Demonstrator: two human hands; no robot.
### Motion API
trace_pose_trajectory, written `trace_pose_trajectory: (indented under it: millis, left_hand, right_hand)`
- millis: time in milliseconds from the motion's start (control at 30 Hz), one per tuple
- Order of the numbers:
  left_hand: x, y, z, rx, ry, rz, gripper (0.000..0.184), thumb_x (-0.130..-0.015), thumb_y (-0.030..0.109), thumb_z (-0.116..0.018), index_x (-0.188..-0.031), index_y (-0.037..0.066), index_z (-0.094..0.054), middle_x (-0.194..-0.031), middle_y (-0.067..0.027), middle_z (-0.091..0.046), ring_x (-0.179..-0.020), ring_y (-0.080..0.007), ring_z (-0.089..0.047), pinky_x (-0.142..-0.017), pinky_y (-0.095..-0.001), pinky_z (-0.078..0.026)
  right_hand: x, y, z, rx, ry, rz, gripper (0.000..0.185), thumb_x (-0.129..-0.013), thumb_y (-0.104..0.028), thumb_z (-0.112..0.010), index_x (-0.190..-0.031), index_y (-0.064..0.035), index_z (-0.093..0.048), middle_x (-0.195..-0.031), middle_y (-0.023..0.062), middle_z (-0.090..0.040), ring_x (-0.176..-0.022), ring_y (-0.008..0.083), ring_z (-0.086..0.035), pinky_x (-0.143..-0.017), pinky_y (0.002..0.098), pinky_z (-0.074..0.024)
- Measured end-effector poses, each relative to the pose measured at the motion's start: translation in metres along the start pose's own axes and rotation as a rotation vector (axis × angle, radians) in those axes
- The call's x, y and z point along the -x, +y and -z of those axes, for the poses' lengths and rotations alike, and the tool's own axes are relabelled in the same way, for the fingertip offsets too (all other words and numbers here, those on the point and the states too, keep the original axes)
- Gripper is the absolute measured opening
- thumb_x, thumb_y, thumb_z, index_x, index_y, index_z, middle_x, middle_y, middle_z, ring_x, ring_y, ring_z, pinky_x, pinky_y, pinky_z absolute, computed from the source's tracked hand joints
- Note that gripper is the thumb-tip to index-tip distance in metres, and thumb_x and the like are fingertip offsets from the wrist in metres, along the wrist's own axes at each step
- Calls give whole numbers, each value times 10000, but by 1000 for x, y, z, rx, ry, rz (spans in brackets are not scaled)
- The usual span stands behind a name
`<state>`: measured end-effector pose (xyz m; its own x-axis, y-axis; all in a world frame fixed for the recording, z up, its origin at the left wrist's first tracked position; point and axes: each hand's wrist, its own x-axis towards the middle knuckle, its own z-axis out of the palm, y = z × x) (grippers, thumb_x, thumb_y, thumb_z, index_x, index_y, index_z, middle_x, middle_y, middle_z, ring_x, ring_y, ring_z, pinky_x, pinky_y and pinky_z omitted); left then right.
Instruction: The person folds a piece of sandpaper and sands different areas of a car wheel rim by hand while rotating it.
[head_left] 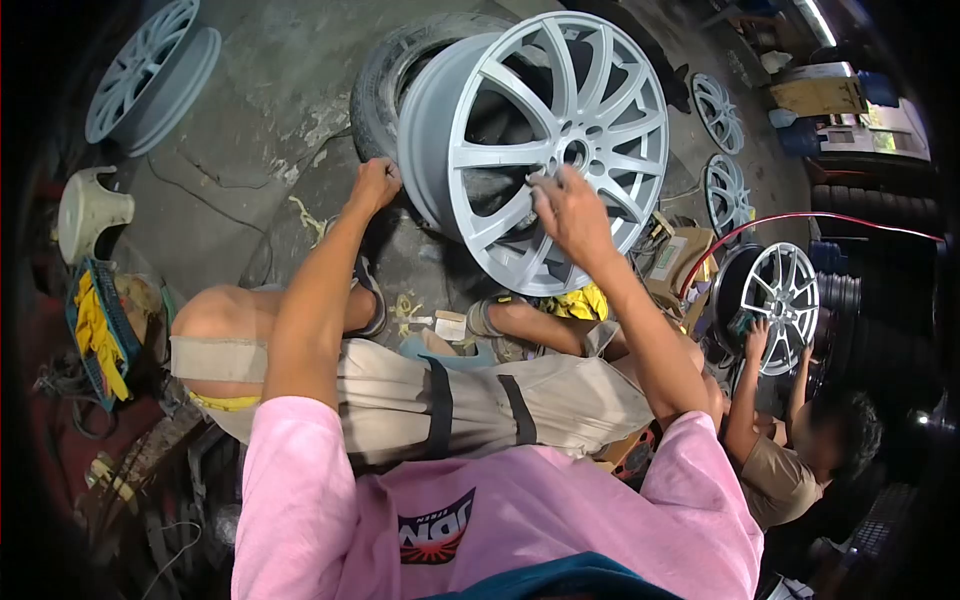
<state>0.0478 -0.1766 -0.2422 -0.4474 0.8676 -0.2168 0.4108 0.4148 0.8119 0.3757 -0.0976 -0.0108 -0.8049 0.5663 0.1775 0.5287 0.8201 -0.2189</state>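
Observation:
A grey multi-spoke alloy wheel rim (505, 155) stands tilted before me, its spoked face to the right, leaning by a worn tyre (372, 95). My left hand (376, 185) is closed at the rear edge of the rim's barrel. My right hand (574, 215) is in front of the spokes, just below the hub, with its fingers bent together. Something small and greyish seems to be at those fingertips, too blurred to name. Below the rim lies a yellow cloth (578, 303).
Another grey rim (150, 85) and a white stool (92, 215) stand at left, near a teal crate (112, 325) with yellow cloth. More rims (718, 112) lie at right. A co-worker (790, 460) handles a silver rim (780, 308); a red hose (740, 232) arches above.

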Motion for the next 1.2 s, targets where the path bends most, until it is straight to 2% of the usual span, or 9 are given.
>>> trace_pose_trajectory:
  millis: [167,300,500,567,833,900,967,1067,1200]
  left_hand:
    - [-15,27,14,-148,370,129,210,-902,225,-645,-925,50,-759,-973,-259,-762,-997,-460,-724,-922,-499,-559]
    - [-34,85,46,31,459,25,308,-929,331,-662,-1013,62,-787,-961,-217,-781,-993,-412,-750,-912,-458,-561]
    - [-34,215,60,430,245,-248,482,-1030,469,-603,-1099,33,-796,-1006,-192,-789,-987,-304,-751,-885,-387,-541]
    - [-19,251,68,390,243,-317,542,-1028,512,-588,-1155,19,-775,-1032,-217,-777,-1023,-342,-740,-910,-414,-532]
    - [-43,264,58,-72,150,-293,528,-887,439,-628,-1102,-27,-751,-1065,-320,-742,-1071,-507,-701,-963,-542,-530]
    - [-47,268,61,-183,96,-226,549,-882,456,-630,-1053,-47,-768,-1046,-336,-738,-1065,-515,-701,-955,-535,-534]
    - [-45,270,60,-169,98,-221,553,-891,467,-633,-1037,-47,-776,-1040,-339,-738,-1065,-516,-701,-956,-534,-534]
    - [-40,270,61,-151,137,-224,572,-907,494,-640,-1019,-48,-785,-1024,-340,-739,-1059,-516,-704,-950,-534,-535]
    - [-37,269,60,-159,179,-240,599,-921,536,-651,-1012,-39,-790,-1006,-334,-743,-1028,-516,-711,-926,-538,-537]
  right_hand:
    - [38,-91,-17,-382,-4,-90,347,-1031,-154,-605,-1340,-19,-687,-1072,269,-645,-927,481,-648,-843,536,-521]
    - [26,-98,-29,-648,-15,-307,306,-1042,-136,-556,-1221,63,-705,-1044,306,-664,-944,491,-657,-838,520,-527]
    - [-25,-86,-32,-883,-133,-532,378,-1083,-287,-508,-991,23,-704,-867,298,-684,-873,521,-655,-836,532,-513]
    - [2,-85,-34,-601,-206,-316,391,-1082,-271,-485,-962,25,-710,-914,313,-696,-938,528,-664,-864,567,-518]
    - [-24,-91,-43,-724,-63,-391,300,-1018,-183,-512,-881,24,-680,-954,319,-685,-972,555,-628,-868,617,-496]
    - [-10,-75,-40,-622,-45,-278,313,-1057,-209,-518,-988,8,-734,-827,250,-704,-816,460,-689,-751,535,-526]
    - [12,-55,-20,-1121,-413,-392,337,-1104,-269,-527,-1182,-48,-768,-718,80,-657,-654,211,-629,-625,380,-489]
    - [29,-48,-6,-1340,-309,-552,355,-1122,-315,-540,-1307,-105,-759,-691,-41,-564,-632,57,-493,-583,268,-410]
    - [1,-53,-43,-1420,22,-788,314,-1100,-261,-542,-1168,-73,-783,-649,32,-604,-589,158,-550,-580,322,-443]
